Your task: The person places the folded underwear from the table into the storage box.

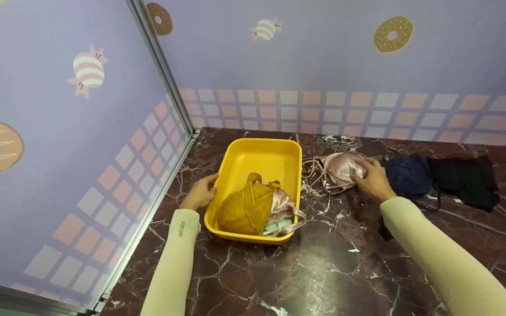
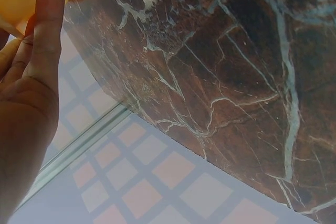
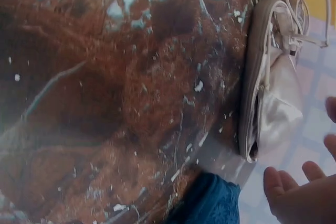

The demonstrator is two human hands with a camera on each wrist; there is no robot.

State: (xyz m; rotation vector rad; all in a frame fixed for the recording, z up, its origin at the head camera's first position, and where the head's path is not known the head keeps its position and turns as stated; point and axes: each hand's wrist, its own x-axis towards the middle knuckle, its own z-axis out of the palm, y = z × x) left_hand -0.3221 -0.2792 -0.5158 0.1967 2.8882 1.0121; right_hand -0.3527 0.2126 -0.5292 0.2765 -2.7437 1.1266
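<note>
A yellow plastic tray (image 1: pixel 257 161) stands on the dark marbled surface. My left hand (image 1: pixel 200 193) holds its left side; in the left wrist view that hand (image 2: pixel 37 87) has fingers against and bent at the yellow edge. Inside the tray lie a mustard bra (image 1: pixel 237 213), a shiny pink garment (image 1: pixel 281 201) whose strap hangs over the right rim, and a bit of mint-green fabric (image 1: pixel 275 226). Right of the tray is a satin pink bra (image 1: pixel 341 169) with loose straps. My right hand (image 1: pixel 374 180) is beside its cup, fingers spread and apart from it in the right wrist view.
Farther right lie a navy lace bra (image 1: pixel 406 175) and a black garment (image 1: pixel 464 182), close together in a row. Patterned walls (image 1: pixel 323 66) bound the surface at the back and left, with a metal strip (image 1: pixel 160 188) along the left wall.
</note>
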